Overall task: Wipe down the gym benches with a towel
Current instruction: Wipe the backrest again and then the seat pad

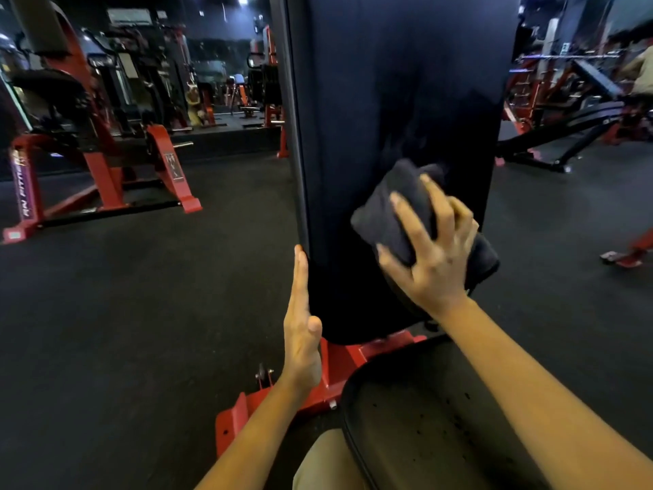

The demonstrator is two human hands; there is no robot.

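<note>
Past the seat pad [441, 419], the right hand [431, 267] clasps the folded towel [392, 210] low on the upright back pad [388, 83] near its right edge, while the left hand [302, 320] lies flat and open against its left edge; best to press firmly and overlap the strokes.

A dark rubber floor [141, 295] is lying under everything. At the left a red-framed machine [106, 164] is standing on it, and a purple label [26, 185] is running down one of its red posts. A black roller pad [39, 26] is hanging above it in the top corner. Further back, more red and black machines [247, 93] are standing under a white ceiling light [243, 0]. At the far right edge a person in a light top [639, 72] is showing only partly, blurred.
</note>
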